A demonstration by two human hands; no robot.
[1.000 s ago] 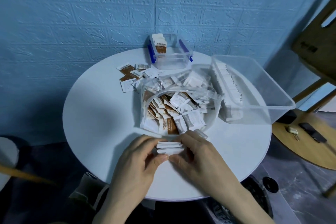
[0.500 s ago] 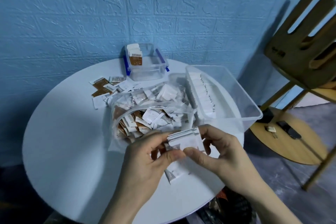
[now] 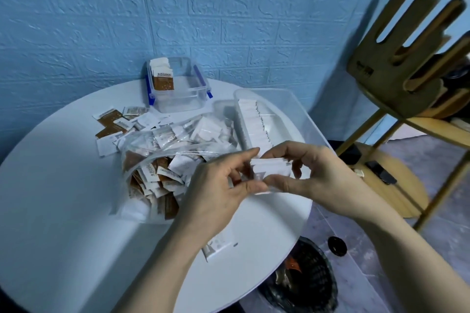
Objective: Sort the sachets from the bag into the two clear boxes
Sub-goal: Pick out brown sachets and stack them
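Head view, centre right of the frame: a small stack of white sachets (image 3: 270, 169), flat paper squares with crimped edges, is pinched between both hands above the table's near right part. The left hand (image 3: 216, 190) pinches the stack's left end between thumb and forefinger; the right hand (image 3: 315, 175) curls round the right end, thumb beneath and fingers over the top (how many sachets are in the stack is hard to make out). Just left of the hands lies the clear plastic bag (image 3: 157, 168), crumpled and glossy, mouth open, filled with brown and white sachets. Behind the hands stands the large clear box (image 3: 292, 99), rectangular, with a row of white sachets upright along its left wall; its near end is hidden by the hands. At upper centre sits the small clear box (image 3: 178, 84) with blue clips, a few brown-and-white sachets standing in its left corner. Loose sachets (image 3: 114, 122) lie scattered between it and the bag, and one sachet (image 3: 218, 246) lies under the left forearm. All rest on a round white table (image 3: 63, 211), smooth and matt.
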